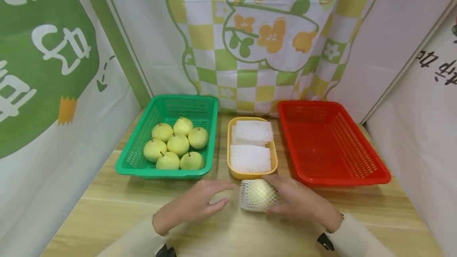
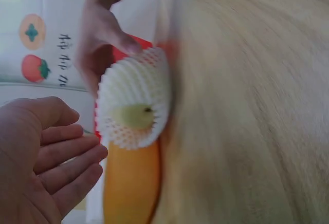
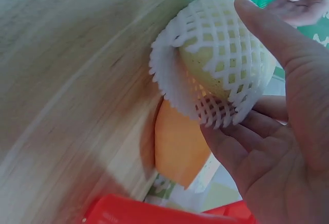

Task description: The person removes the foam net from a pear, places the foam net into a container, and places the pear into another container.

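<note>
A pale yellow-green pear [image 1: 262,193] sits inside a white foam net sleeve [image 1: 245,196], just in front of the yellow tray. My right hand [image 1: 296,198] holds the sleeved pear from its right side, thumb on one side and fingers on the other in the right wrist view. Through the sleeve's open end, the left wrist view shows the pear's stem end [image 2: 134,116]. To the left of the pear, my left hand [image 1: 196,203] is apart from it, fingers relaxed and holding nothing.
Several bare pears [image 1: 177,144] lie in a green basket [image 1: 121,165] at the left. Folded foam nets [image 1: 250,158] fill the yellow tray [image 1: 275,162] in the middle. A red basket [image 1: 314,154] stands at the right. Fabric walls close in the wooden table [image 1: 228,237].
</note>
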A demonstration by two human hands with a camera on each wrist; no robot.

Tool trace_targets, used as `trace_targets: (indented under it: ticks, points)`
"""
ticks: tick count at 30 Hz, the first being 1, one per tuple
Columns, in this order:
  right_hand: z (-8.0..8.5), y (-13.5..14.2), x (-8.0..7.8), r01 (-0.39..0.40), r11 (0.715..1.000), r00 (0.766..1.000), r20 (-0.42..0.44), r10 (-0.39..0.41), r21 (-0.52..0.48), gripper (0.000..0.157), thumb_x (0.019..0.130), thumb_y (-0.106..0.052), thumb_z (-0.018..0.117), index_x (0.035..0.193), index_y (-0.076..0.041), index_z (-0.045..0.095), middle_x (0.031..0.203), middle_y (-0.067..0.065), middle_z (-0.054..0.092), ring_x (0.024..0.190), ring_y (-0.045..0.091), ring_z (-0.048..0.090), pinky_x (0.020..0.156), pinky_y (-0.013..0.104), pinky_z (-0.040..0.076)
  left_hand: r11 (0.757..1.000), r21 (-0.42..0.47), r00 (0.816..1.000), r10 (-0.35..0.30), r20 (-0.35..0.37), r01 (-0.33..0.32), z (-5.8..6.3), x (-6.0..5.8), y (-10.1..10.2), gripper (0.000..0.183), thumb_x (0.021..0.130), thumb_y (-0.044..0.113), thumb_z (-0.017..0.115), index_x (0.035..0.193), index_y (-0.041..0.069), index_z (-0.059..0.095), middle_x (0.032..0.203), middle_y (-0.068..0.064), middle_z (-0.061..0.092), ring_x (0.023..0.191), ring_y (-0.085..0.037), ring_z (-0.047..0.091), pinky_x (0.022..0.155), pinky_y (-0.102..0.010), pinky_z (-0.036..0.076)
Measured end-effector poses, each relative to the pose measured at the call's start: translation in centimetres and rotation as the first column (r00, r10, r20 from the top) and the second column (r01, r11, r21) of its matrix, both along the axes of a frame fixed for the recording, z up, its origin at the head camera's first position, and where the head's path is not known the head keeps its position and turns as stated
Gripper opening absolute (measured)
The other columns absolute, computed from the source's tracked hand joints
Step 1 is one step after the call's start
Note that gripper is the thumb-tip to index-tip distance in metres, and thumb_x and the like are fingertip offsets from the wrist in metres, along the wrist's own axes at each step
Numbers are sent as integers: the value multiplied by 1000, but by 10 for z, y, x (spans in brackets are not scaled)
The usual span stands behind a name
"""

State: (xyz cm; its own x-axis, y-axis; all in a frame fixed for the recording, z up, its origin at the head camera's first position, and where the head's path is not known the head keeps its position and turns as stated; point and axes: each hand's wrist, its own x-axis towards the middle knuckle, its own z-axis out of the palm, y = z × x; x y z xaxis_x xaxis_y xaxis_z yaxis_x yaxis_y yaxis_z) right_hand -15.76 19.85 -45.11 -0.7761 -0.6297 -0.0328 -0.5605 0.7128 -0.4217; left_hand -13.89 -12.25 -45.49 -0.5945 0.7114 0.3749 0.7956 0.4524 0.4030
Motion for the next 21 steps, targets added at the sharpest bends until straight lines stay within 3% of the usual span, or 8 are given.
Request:
trace_targets:
  ticks: [4, 8, 15, 21]
  points:
    - [-2, 8, 1, 28, 1000, 1000, 1, -28, -6, 87, 83, -40, 91, 152, -3, 53, 148, 14, 63, 131, 30, 64, 109, 51, 56, 999, -27, 998, -31, 63, 33, -14, -17, 11, 31, 99, 9, 70, 129, 6, 74, 126, -9, 78, 114, -21, 77, 99, -34, 62]
    - [-4, 12, 2, 38, 999, 999, -6, -39, -15, 83, 84, -40, 90, 150, -4, 55, 146, 14, 65, 128, 29, 66, 107, 50, 57, 998, -49, 996, -42, 85, 46, -25, -29, 22, 30, 101, 10, 69, 130, 6, 73, 127, -8, 77, 116, -22, 75, 102, -34, 61]
    - [-9, 12, 3, 13, 998, 999, -46, -15, -55, 80, 86, -37, 89, 149, -3, 56, 141, 13, 68, 124, 24, 68, 104, 46, 60, 998, -68, 991, -4, 135, 13, -31, -35, 41, 48, 97, 19, 76, 140, 2, 64, 139, -12, 71, 127, -26, 69, 112, -40, 55]
    - [-13, 11, 2, -2, 996, 997, -79, -5, -94, 74, 88, -39, 86, 148, -5, 58, 133, 8, 72, 115, 18, 70, 97, 40, 63, 996, -88, 981, 49, 190, -33, -34, -36, 62, 62, 87, 21, 86, 140, 2, 61, 134, -11, 72, 122, -23, 70, 108, -35, 57]
